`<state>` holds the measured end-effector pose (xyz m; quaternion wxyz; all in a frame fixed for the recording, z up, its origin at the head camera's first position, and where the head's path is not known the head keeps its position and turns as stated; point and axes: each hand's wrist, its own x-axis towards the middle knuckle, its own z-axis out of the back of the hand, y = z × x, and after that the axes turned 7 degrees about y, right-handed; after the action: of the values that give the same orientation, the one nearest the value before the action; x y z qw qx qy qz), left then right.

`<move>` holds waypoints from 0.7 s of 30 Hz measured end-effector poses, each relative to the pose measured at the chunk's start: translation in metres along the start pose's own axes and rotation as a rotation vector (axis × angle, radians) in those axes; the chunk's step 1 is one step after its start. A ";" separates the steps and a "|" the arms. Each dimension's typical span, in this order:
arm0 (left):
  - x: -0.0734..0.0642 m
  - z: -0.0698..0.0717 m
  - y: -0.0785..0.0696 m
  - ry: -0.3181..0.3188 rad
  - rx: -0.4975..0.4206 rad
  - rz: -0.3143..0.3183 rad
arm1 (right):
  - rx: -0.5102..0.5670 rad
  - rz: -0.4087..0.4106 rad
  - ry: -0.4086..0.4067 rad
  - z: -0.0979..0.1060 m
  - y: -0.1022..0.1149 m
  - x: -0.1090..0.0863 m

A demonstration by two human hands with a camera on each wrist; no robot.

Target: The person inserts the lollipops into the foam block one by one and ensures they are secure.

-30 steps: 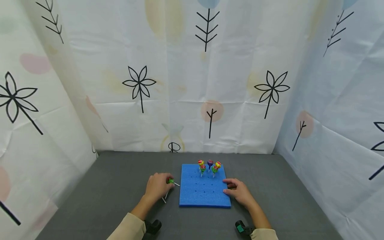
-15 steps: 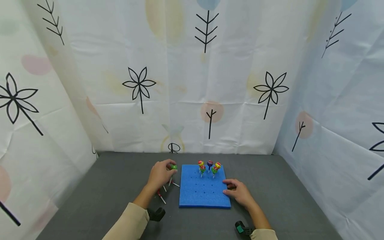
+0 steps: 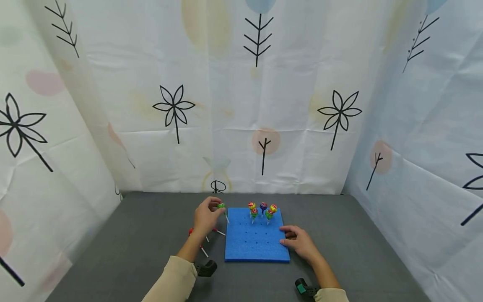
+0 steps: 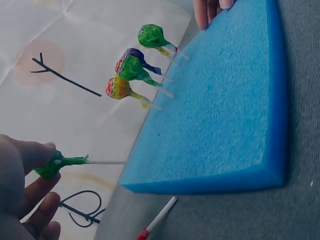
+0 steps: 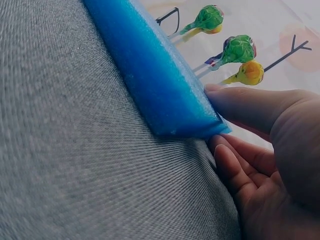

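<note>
My left hand (image 3: pixel 205 217) pinches a green-wrapped lollipop (image 3: pixel 221 205) by its candy head, between thumb and fingers. Its white stick points down and right, the tip overlapping the far left edge of the blue foam board (image 3: pixel 256 253) in the head view. On the board's right side, my right hand (image 3: pixel 300 243) grips the edge; the right wrist view has the thumb (image 5: pixel 245 102) on the top edge and curled fingers against the side. Several lollipops (image 4: pixel 132 69) with green, yellow and purple wrappers stand upright in the board's far rows. Nearer rows show small bare holes.
Loose lollipops lie on the grey table (image 3: pixel 151 235) left of the board, among them a red one (image 3: pixel 191 231) partly behind the left arm and another red-wrapped one (image 4: pixel 144 234) near the board's edge. A patterned white curtain (image 3: pixel 226 105) closes off the back and sides.
My left hand has lifted the green lollipop from the loose ones and carried it away and rightward to the board's far left edge, its stick now pointing down. The right hand stays put.
</note>
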<state>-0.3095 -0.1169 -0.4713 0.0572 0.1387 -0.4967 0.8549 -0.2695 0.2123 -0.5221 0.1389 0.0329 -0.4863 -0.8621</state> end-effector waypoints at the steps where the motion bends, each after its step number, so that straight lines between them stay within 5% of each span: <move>1: 0.000 -0.002 0.000 -0.012 -0.020 0.005 | 0.000 0.002 0.002 0.000 0.000 0.000; 7: -0.002 -0.012 -0.001 -0.050 -0.087 0.051 | -0.010 0.011 0.000 0.000 -0.001 0.001; 21: -0.003 -0.047 0.004 -0.189 -0.055 0.000 | 0.002 -0.001 -0.007 -0.001 -0.001 0.000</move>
<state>-0.3164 -0.0779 -0.4972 0.0138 0.2169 -0.5230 0.8241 -0.2695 0.2117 -0.5231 0.1369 0.0303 -0.4875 -0.8618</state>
